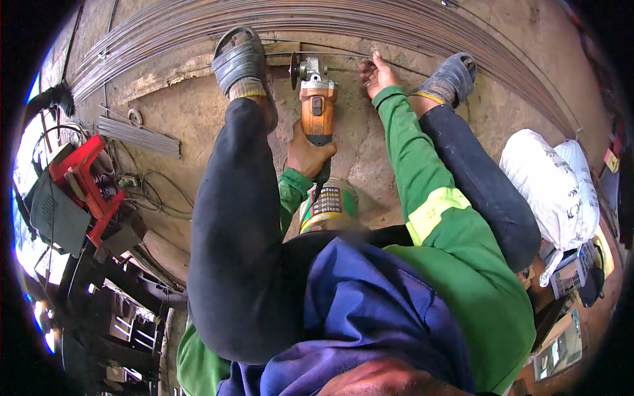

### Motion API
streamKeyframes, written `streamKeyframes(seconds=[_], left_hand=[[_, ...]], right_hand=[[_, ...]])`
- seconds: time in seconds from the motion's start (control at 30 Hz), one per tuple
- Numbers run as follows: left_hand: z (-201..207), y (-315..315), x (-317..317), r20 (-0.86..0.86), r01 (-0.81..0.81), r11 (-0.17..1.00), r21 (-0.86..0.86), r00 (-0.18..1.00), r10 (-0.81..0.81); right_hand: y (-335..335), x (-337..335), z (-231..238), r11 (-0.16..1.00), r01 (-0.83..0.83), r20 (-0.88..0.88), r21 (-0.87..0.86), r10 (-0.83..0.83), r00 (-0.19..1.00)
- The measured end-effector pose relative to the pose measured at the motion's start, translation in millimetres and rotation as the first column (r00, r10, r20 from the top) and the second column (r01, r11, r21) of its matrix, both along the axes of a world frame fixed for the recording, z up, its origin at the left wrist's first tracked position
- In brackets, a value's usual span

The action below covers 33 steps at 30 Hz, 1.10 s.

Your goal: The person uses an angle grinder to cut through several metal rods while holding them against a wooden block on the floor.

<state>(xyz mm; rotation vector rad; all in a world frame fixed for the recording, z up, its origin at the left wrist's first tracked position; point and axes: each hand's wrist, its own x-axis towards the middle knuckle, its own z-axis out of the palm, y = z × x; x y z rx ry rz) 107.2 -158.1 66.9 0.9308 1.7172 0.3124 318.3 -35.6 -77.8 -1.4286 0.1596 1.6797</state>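
Note:
My left hand [306, 156] is wrapped round the rear body of an orange angle grinder [317, 113], its metal head pointing away from me. A dark thin disc [294, 70] stands on edge at the left of the head. To the right of the grinder, my right hand [379, 76] reaches forward with one digit stretched up and the others loosely bent and apart. No held thing shows in it. Thin metal rods [343, 54] cross the ground just beyond the grinder and this hand. The grinder's cord [316, 191] trails back beneath my left wrist.
A long bundle of rods [277, 20] curves across the far side. Shorter rods [139, 136] lie left, near a red and grey machine [89, 185] and loose cables. A green and yellow bucket [340, 204] stands between my legs. White sacks [545, 188] sit at right.

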Motion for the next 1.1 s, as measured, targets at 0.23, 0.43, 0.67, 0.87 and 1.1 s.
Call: streamKeyframes(seconds=[0.23, 0.43, 0.67, 0.87, 1.1], left_hand=[[12, 12, 4, -0.019, 0.035, 0.999, -0.025, 0.999, -0.036], [7, 12, 5, -0.062, 0.031, 0.999, -0.022, 0.998, -0.032], [-2, 11, 6, -0.043, 0.04, 0.999, 0.006, 0.998, -0.04], [-3, 11, 7, -0.064, 0.046, 0.999, 0.024, 0.997, -0.045], [11, 21, 6, -0.048, 0.049, 0.998, -0.047, 0.998, -0.051]], right_hand=[[6, 12, -10, 0.999, -0.018, -0.072, 0.044, 0.021, 0.997], [7, 14, 5, 0.997, -0.067, -0.044, 0.023, 0.068, 0.997], [7, 16, 4, 0.996, -0.07, -0.016, 0.052, 0.071, 0.997], [6, 14, 5, 0.996, -0.056, -0.009, 0.063, 0.057, 0.998], [6, 11, 3, 0.995, -0.06, 0.014, 0.084, 0.059, 0.998]])
